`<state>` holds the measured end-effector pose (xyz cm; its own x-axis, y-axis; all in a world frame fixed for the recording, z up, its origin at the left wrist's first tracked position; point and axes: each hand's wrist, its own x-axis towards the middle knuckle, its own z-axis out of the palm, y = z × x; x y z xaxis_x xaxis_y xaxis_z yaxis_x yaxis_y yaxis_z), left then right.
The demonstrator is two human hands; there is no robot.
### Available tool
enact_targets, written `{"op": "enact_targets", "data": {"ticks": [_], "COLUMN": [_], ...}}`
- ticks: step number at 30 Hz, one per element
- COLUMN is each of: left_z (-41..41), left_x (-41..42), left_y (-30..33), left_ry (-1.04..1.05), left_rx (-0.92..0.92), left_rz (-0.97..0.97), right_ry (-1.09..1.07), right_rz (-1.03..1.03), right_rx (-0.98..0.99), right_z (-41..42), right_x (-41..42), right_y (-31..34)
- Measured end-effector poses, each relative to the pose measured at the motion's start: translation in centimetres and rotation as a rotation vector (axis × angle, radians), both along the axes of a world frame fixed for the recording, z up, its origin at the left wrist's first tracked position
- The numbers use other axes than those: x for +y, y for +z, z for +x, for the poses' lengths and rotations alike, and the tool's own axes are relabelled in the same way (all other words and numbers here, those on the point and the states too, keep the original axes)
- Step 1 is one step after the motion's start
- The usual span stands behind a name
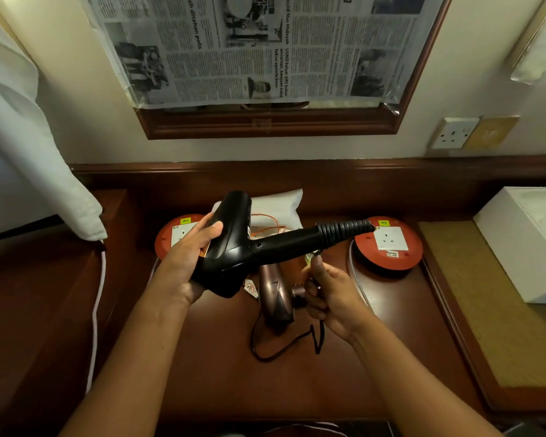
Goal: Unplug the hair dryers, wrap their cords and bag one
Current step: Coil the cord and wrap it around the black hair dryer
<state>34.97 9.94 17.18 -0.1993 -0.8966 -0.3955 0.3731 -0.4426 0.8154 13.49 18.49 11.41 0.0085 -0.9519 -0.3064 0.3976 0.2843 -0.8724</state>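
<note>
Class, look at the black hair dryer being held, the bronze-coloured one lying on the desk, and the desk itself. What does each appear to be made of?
Black hair dryer: probably moulded plastic, semi-gloss, with soft highlights; its ribbed cord sleeve looks rubbery. Bronze hair dryer: likely plastic with a metallic-look coating, judging by its sheen. Desk: dark reddish wood or veneer, polished, with faint reflections.

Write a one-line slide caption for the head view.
Left hand grips the black hair dryer above the desk while the right hand pinches its cord; a bronze dryer lies beneath.
</note>
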Motion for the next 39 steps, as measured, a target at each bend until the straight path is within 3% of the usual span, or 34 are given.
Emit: {"op": "enact_targets", "data": {"ticks": [7,13,19,31,39], "left_z": [1.5,1.6,2.9,3.4,2.3], "left_x": [-0.6,-0.2,-0.5,-1.1,-0.4], "left_y": [0.5,0.0,0.1,0.9,0.8], "left_ry": [-0.147,-0.198,-0.279,-0.405,-0.32], "left_rx": [-0.011,0.018,-0.007,-0.163,-0.255], "left_rz": [-0.055,0.009,0.011,-0.061,-0.154], "right_ry": [0.067,0.15,0.329,0.346,0.361], "right_rz": [0.016,0.083,-0.198,-0.217,-0.327], "right_rx": [0.11,0.223,0.819,0.903,1.08], "right_z": [-2.4,-4.7,-5.4,-5.6,-5.7], "right_x": [-1.2,-2.6,-3.3,-5.7,-4.9], "right_y": [1.0,2.5,3.9,9.0,11.1]}}
